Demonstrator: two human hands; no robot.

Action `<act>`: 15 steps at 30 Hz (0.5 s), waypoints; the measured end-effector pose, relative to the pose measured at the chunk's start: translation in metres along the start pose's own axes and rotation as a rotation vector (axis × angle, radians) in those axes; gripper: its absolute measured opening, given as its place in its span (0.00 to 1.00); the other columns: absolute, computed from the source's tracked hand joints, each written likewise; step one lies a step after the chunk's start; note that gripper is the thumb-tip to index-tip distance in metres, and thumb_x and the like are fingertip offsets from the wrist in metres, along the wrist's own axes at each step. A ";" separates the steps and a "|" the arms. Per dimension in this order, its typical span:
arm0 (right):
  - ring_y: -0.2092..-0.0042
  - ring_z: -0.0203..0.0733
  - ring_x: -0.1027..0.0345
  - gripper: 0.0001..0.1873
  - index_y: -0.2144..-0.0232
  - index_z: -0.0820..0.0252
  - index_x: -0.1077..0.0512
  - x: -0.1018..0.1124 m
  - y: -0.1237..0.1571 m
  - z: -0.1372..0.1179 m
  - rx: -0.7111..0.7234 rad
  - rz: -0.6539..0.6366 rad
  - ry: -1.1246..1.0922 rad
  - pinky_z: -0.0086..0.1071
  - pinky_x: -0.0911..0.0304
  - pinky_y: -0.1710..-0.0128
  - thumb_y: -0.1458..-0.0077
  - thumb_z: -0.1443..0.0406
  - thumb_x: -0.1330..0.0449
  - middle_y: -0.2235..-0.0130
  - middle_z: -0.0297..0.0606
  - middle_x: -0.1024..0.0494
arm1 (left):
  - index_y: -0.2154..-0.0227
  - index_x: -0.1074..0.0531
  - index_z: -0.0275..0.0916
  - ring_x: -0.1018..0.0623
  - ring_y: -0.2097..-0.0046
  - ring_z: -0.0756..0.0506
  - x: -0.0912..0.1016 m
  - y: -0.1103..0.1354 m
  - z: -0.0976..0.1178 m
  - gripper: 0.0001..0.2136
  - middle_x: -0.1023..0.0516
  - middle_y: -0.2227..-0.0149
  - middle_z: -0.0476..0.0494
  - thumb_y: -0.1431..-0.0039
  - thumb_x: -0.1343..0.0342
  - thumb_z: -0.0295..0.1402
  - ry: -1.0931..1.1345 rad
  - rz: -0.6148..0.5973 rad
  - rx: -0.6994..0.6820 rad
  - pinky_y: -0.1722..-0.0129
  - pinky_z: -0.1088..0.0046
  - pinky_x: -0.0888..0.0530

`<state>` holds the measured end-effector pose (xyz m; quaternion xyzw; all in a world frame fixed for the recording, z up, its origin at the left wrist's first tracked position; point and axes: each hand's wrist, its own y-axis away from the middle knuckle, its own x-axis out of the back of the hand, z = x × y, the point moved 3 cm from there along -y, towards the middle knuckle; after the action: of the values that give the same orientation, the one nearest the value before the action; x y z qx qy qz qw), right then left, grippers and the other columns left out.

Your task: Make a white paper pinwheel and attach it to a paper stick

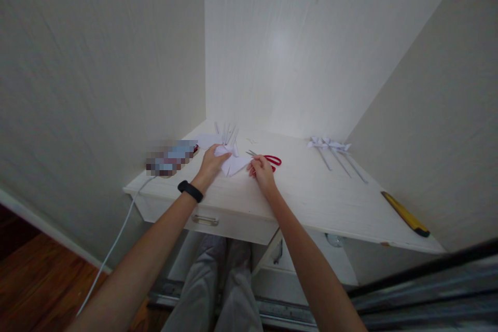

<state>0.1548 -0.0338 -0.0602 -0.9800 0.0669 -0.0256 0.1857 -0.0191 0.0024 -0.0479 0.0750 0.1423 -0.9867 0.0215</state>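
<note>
A folded white paper piece (232,162) lies on the white desk (311,192) between my two hands. My left hand (212,162), with a black band at the wrist, rests on the paper's left edge, fingers curled over it. My right hand (261,170) presses down at the paper's right tip, fingers bent. Red-handled scissors (268,160) lie just behind my right hand, partly hidden by it.
Several thin white sticks (226,134) lie behind the paper. Three paper pinwheels on sticks (330,148) rest at the back right. A yellow utility knife (405,213) lies near the right edge. A blurred object (171,158) with a white cable (116,241) sits at the left. Walls close in on three sides.
</note>
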 end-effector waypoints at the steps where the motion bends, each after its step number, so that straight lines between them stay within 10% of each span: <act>1: 0.82 0.29 0.41 0.07 0.68 0.59 0.38 -0.001 0.000 0.000 0.007 -0.013 0.019 0.22 0.48 0.84 0.52 0.63 0.48 0.79 0.28 0.30 | 0.65 0.30 0.34 0.28 0.68 0.47 0.000 0.000 0.000 0.18 0.27 0.70 0.45 0.63 0.37 0.32 0.003 -0.004 -0.002 0.69 0.75 0.32; 15: 0.48 0.46 0.43 0.26 0.48 0.65 0.43 -0.008 0.017 -0.029 0.543 -0.025 0.718 0.40 0.42 0.49 0.50 0.68 0.44 0.51 0.50 0.38 | 0.67 0.32 0.34 0.29 0.70 0.49 -0.004 0.000 -0.001 0.17 0.28 0.70 0.47 0.63 0.38 0.33 -0.035 -0.073 -0.032 0.70 0.75 0.33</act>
<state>0.1424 -0.0588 -0.0401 -0.8254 0.1062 -0.3830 0.4010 -0.0152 0.0027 -0.0484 0.0521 0.1604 -0.9856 -0.0107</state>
